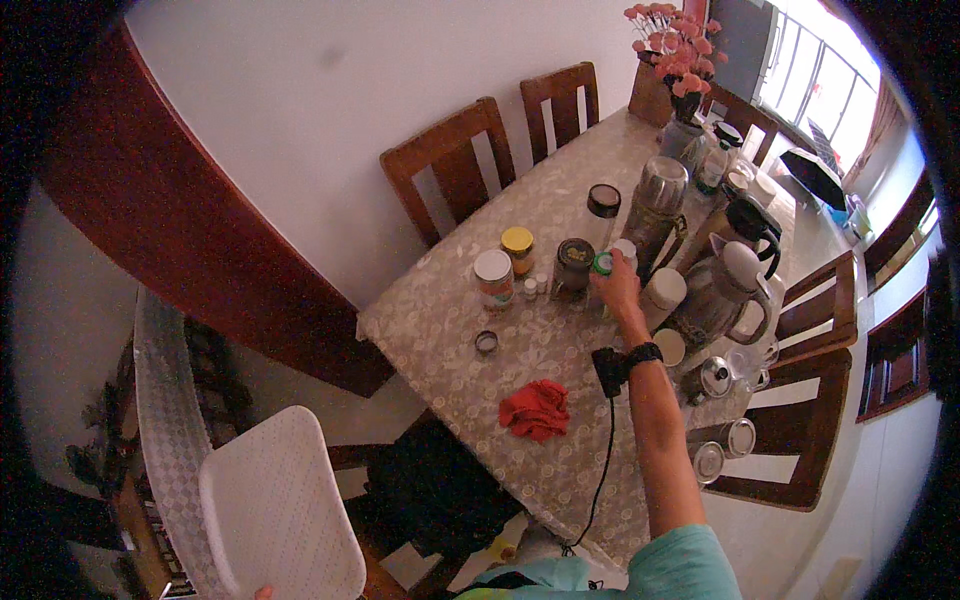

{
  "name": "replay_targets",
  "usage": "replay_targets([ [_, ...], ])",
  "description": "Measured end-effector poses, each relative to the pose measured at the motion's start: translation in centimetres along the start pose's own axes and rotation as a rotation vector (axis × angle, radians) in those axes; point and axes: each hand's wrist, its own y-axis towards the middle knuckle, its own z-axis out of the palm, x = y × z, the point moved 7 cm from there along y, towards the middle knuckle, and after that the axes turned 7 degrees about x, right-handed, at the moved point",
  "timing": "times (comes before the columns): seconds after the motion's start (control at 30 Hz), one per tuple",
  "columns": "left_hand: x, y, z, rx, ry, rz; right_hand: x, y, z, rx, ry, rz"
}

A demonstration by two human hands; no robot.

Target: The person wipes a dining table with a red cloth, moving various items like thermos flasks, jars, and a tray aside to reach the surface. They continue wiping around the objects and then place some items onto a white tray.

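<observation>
At the bottom left, a fingertip of my left hand (pixel 264 592) shows at the edge of a white plastic tray (pixel 281 502) that it holds tilted beside the table; the rest of that hand is hidden. My right hand (pixel 619 289) reaches across the table, its fingers around the top of a container with a green lid (pixel 603 262). A dark-lidded jar (pixel 574 259) stands just left of these fingers. Further left are a white-lidded jar (pixel 493 277), a yellow-lidded jar (pixel 517 247) and two small white-capped bottles (pixel 531 286). A crumpled red cloth (pixel 535 409) lies nearer me.
Right of my right hand stand a white-lidded container (pixel 666 289), a grey jug (pixel 712 296), a tall flask (pixel 656 202) and a glass teapot (pixel 716 376). A small ring-shaped object (pixel 486 343) and a black device (pixel 609 371) with a cable lie on the patterned tablecloth (pixel 450 300).
</observation>
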Motion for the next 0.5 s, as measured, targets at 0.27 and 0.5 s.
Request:
replay_targets([
  [0.27,0.3,-0.1,-1.3,0.039,0.052,0.072,-0.3,-0.7,-0.8,0.012,-0.041,0.12],
  [0.5,0.4,-0.4,-2.1,0.077,0.05,0.101,3.5,-7.1,-1.2,0.027,-0.03,0.049],
])
